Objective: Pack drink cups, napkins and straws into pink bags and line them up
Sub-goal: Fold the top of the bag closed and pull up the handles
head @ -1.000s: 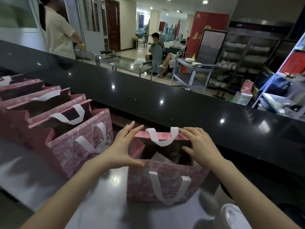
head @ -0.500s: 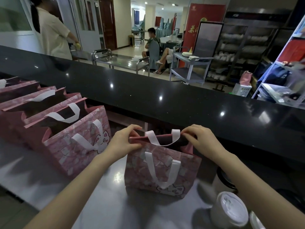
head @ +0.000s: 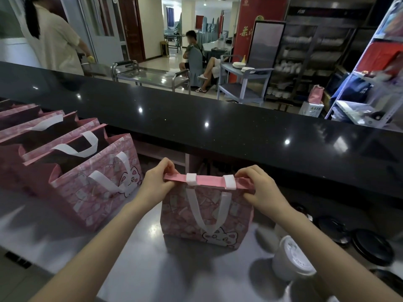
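**A:** Where's the bag I'm working on?

**B:** From my feed, the pink bag [head: 206, 216] stands upright on the steel counter [head: 135, 258], right in front of me, its cat print facing the camera. Its top edge is pressed flat into a closed strip, with the near white handle [head: 208, 211] hanging down the front face.

**A:** And the hands?

**B:** My left hand [head: 156, 184] is at the left end of that top strip, fingers [head: 168, 165] pinched closed on the corner. My right hand [head: 260, 189] does the same at the right end, fingers clamped on the folded edge. Both are gripping the bag; neither is open.

**A:** The other bags?

**B:** A row of pink bags [head: 65, 153] stands to the left, one behind the other, mouths open and white handles drooping. The nearest one [head: 98, 186] is close beside my left forearm, apart from the bag I'm holding.

**A:** Any cups left out?

**B:** One white lidded cup [head: 292, 259] sits on the counter to the right of the bag, below my right forearm. Dark round lids [head: 370, 247] lie farther right. I can't tell what's inside the closed bag.

**A:** Behind it?

**B:** A black raised ledge [head: 218, 131] runs across, just beyond the bag.
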Demonstrator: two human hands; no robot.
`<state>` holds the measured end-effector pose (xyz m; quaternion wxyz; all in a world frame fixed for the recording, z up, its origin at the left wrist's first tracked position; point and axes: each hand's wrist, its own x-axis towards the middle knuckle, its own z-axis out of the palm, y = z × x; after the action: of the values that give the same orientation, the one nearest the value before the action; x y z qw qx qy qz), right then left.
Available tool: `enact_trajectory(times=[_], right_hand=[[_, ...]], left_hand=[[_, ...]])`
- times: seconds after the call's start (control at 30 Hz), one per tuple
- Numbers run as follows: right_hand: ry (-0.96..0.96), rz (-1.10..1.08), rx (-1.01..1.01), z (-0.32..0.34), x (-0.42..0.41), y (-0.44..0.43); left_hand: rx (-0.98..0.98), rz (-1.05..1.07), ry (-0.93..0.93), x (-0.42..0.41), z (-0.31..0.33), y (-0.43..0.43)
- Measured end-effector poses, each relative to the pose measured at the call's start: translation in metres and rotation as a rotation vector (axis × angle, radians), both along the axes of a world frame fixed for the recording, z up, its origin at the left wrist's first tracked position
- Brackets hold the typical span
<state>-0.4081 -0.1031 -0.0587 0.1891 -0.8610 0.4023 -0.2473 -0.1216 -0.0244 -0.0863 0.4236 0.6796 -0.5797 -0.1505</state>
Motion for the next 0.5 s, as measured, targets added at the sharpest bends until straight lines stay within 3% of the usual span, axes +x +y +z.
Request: enact_trajectory(times=[0.2, 0.33, 0.5], right_hand=[[-0.113, -0.068, 0.014, -0.008, 0.009, 0.001], [-0.073, -0.024, -0.053, -0.012, 0.004, 0.0], [-0.032, -0.02, -0.066, -0.011, 0.003, -0.004]], left_hand=[[0.074, -0.097, -0.029, 0.014, 0.009, 0.004], [0.103, -0.138, -0.104, 0.021, 0.012, 0.005], [0.021, -0.178, -0.374, 0.009, 0.014, 0.004]])
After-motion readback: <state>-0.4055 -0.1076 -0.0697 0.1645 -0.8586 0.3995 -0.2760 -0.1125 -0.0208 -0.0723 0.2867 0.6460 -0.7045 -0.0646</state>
